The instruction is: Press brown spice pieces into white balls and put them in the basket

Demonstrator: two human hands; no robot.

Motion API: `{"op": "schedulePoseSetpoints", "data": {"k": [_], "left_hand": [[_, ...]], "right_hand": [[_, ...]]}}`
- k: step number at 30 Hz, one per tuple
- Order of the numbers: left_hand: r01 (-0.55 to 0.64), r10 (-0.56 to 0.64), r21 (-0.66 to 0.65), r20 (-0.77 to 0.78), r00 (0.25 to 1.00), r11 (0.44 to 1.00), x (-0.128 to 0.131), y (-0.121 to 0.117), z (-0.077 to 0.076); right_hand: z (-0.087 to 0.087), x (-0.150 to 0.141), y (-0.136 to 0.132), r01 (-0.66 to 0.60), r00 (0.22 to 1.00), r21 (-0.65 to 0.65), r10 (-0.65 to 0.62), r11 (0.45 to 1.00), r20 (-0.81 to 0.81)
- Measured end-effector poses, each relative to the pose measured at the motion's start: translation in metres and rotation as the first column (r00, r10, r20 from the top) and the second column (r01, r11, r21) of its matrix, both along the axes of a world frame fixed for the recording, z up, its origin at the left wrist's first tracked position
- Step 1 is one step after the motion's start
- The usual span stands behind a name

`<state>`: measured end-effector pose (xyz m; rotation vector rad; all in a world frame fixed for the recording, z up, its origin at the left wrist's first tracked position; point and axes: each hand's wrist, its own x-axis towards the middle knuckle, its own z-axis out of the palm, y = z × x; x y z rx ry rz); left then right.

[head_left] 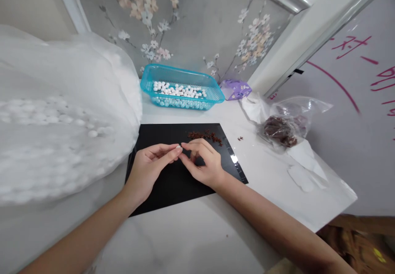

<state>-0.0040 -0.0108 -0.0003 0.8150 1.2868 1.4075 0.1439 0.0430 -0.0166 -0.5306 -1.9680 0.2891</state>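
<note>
My left hand (pixel 148 167) pinches a small white ball (pixel 178 147) between thumb and fingertips, above a black mat (pixel 173 193). Close beside it, my right hand (pixel 205 161) has its thumb and forefinger drawn together at the ball; whatever sits between those fingertips is too small to make out. Just beyond the right hand, a loose pile of small dark-brown branched pieces (pixel 205 135) lies on the mat. One similar brown piece (pixel 240 138) rests on the white table to the right.
A blue plastic basket (pixel 182 74) with many white balls stands behind the mat. A big translucent bag (pixel 68 142) of white balls bulges at left. On the right are a purple packet (pixel 236 89), a clear bag of brown pieces (pixel 280 130), white tissue (pixel 305 163) and a whiteboard (pixel 348 134).
</note>
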Motion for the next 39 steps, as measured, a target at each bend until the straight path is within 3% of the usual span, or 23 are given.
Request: {"op": "schedulePoseSetpoints", "data": {"k": [11,28,39], "left_hand": [[0.039,-0.039,0.001,-0.012,0.999,0.999,0.0002,0.0002,0.001],[0.08,-0.079,-0.022,0.035,0.996,0.997,0.0003,0.0022,0.0065],[0.114,-0.114,-0.004,-0.001,0.994,0.993,0.0001,0.0028,0.0058]], "right_hand": [[0.0019,0.0003,0.002,-0.116,0.993,-0.05,0.116,0.992,-0.003],[-0.0016,0.0001,-0.0019,0.041,0.999,-0.24,-0.048,0.97,-0.022],[0.002,0.0006,-0.001,0.019,1.0,-0.222,-0.013,0.975,0.029]]}}
